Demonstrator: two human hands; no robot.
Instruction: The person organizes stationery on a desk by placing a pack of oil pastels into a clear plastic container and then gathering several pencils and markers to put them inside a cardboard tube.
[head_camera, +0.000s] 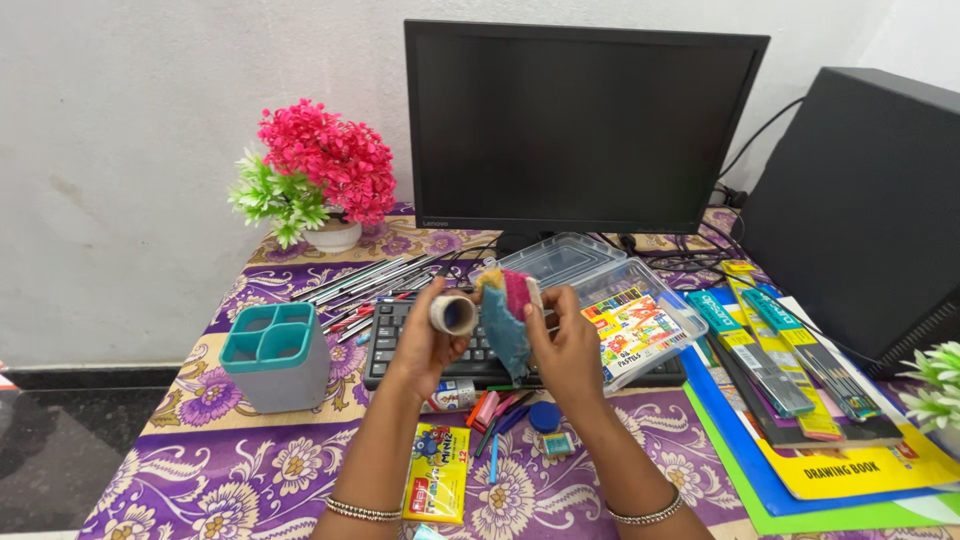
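Head view: left hand (425, 345) grips a paper roll (453, 313), right hand (565, 345) pinches a blue-pink cloth (507, 318); loose fingers could drop it onto the keyboard (390, 345).

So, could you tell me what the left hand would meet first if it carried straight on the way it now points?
The left hand, holding a small roll, points up and away over the black keyboard. Straight on, it would probably meet the clear plastic box first, then the monitor; depth is unclear.
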